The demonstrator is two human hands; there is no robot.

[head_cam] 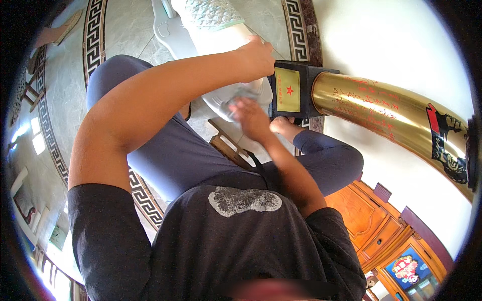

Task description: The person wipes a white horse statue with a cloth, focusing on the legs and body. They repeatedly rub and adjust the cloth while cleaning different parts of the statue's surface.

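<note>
A pale plastic article (216, 39) with a diamond-textured panel stands in front of me on a grey base (169, 32) that bears a footprint outline. My left hand (258, 58) grips its near right edge, the fingers curled and partly hidden. Nearer my body, my right hand (248, 114) is blurred by motion. It holds a crumpled grey thing (241, 98), seemingly a cloth, against the article's rounded pale lower part (218, 103). What exactly the cloth touches is too blurred to tell.
To the right, a large gold horn-shaped ornament (361, 101) rises from a black base (307, 90) beside the white wall. A small wooden stool (229, 148) is between my legs. An orange wooden cabinet (361, 218) is at lower right. Another person's sandaled foot (67, 28) shows at upper left.
</note>
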